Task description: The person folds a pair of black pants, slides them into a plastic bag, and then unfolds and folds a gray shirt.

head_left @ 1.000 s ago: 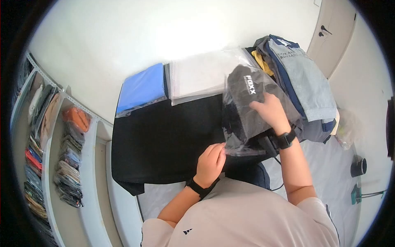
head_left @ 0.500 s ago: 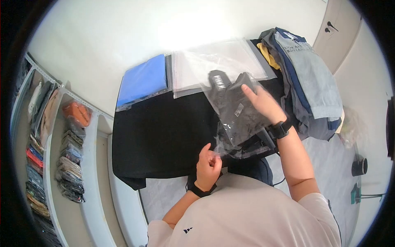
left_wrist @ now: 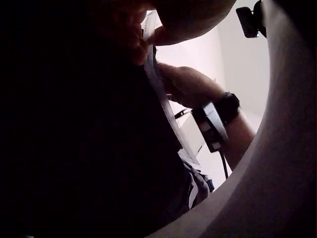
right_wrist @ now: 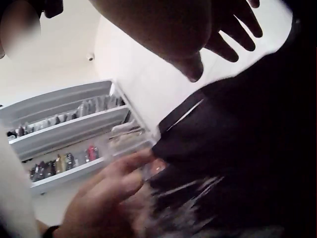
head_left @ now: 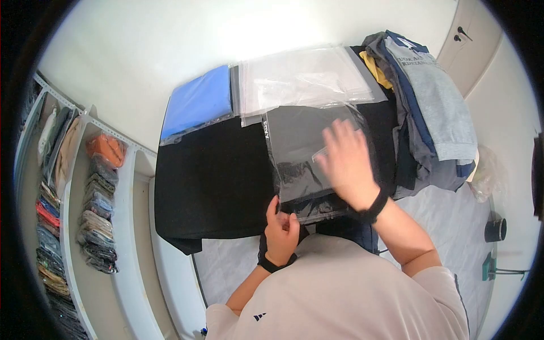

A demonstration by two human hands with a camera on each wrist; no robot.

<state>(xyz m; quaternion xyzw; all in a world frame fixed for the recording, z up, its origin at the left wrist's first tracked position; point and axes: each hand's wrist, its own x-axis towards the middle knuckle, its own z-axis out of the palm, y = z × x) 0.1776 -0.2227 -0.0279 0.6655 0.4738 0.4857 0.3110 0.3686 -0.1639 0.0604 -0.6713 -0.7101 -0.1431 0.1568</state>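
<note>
My left hand [head_left: 281, 229] is pinching the near corner of a clear bag with a black garment inside [head_left: 303, 156], down at 6 o'clock from it. My right hand [head_left: 347, 164] is flat on top of the bag, fingers spread. The bag's lying on the black-covered bench [head_left: 209, 187], with empty clear bags [head_left: 303, 79] at 12 o'clock, a folded blue shirt [head_left: 198, 107] at 10, and a clothes pile [head_left: 425, 107] at 2.

Blue bag [head_left: 197, 107], clothes pile [head_left: 422, 107], shelves [head_left: 73, 209]
</note>
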